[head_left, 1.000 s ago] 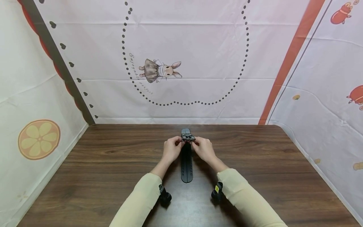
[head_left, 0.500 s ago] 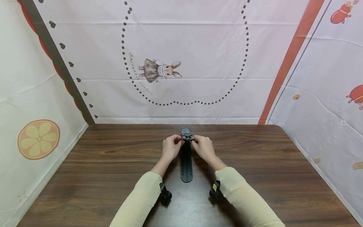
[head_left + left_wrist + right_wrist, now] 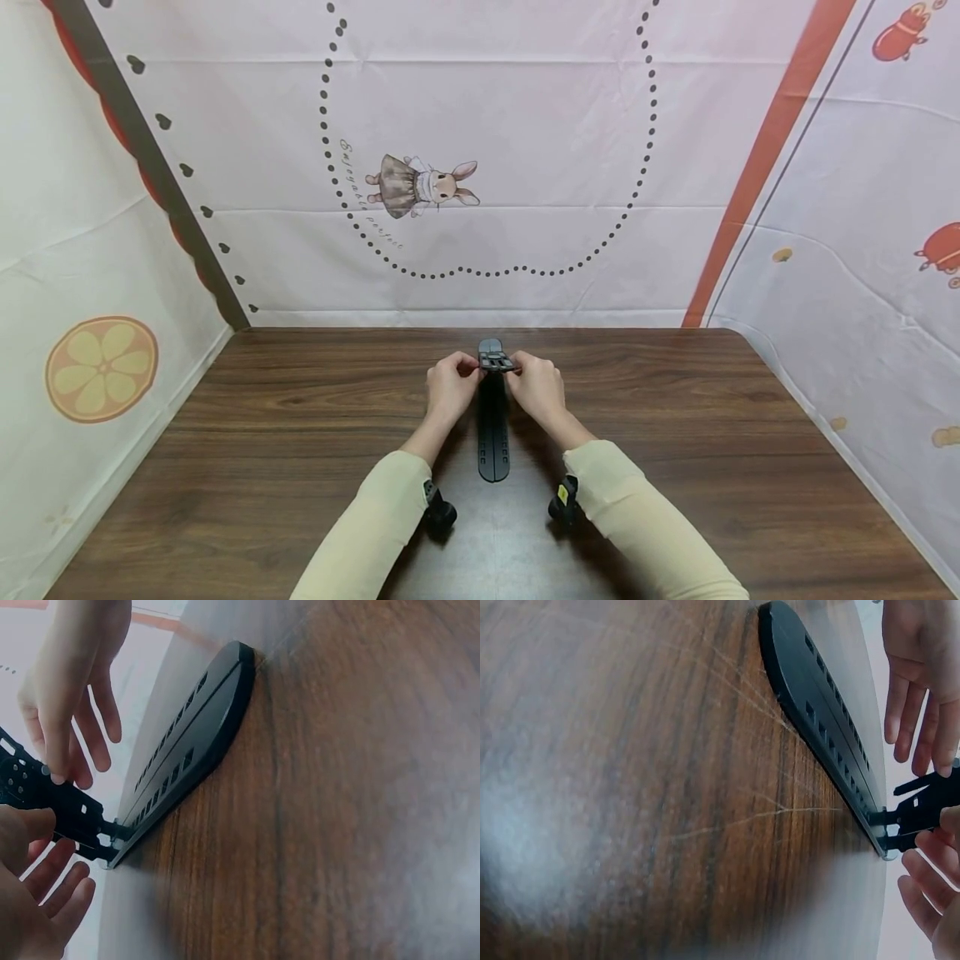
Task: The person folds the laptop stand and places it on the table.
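A black folding stand [image 3: 493, 442] lies on the table, with a long, round-ended base that has rows of slots. From its far part rises a hinged upper piece [image 3: 497, 361], tilted off the base. My left hand [image 3: 448, 387] pinches the left edge of this piece between thumb and fingers. On the opposite edge, my right hand [image 3: 538, 387] pinches it too. Both wrist views show the upper piece [image 3: 71, 814] joined to the slotted base [image 3: 817, 697] by a hinge. The other fingers of each hand are spread away from the stand.
A brown wood-grain table [image 3: 300, 400] spreads around the hands. Patterned cloth [image 3: 525, 150] hangs behind it and along both sides. Small black cameras [image 3: 439, 512] are strapped to the two wrists.
My right forearm has shifted slightly to the left, toward the middle, and my left hand has edged left. Both hands keep hold of the upper piece, and the base stays put.
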`<state>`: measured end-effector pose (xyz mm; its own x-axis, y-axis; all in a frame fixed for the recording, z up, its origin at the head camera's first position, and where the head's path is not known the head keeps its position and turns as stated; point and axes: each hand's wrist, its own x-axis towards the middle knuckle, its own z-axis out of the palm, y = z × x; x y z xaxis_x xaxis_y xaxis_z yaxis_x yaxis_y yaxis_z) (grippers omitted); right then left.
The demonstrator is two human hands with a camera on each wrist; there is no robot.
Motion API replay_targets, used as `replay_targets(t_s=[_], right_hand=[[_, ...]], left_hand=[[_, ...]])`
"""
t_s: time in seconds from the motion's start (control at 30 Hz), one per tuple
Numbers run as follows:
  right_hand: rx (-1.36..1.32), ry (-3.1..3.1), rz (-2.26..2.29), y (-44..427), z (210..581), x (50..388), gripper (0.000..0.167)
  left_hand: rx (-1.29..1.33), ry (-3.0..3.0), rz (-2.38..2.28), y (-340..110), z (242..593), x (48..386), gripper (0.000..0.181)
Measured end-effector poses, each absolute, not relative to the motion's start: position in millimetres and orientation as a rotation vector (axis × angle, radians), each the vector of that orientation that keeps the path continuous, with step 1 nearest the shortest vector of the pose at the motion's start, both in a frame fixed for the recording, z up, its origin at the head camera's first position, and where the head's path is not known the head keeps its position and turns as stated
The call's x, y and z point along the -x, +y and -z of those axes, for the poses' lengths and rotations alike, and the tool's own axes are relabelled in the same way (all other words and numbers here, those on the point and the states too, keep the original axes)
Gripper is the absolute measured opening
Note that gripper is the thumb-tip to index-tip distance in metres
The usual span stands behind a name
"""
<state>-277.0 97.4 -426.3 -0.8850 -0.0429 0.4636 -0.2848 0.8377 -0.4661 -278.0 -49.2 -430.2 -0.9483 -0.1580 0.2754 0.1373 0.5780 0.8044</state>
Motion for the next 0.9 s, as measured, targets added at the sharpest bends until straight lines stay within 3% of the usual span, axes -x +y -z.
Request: replay_targets(t_s=[0.53,0.9], right_hand=[[-0.094,-2.589,-0.784,93,421,277,0.012],[-0.261,-2.537,-0.816,96,418,277,0.022]], left_hand=[[-0.031,-2.463,1.306,-47,422,277,0.006],[-0.017,-2.471,1.337,-48,419,275,0.011]])
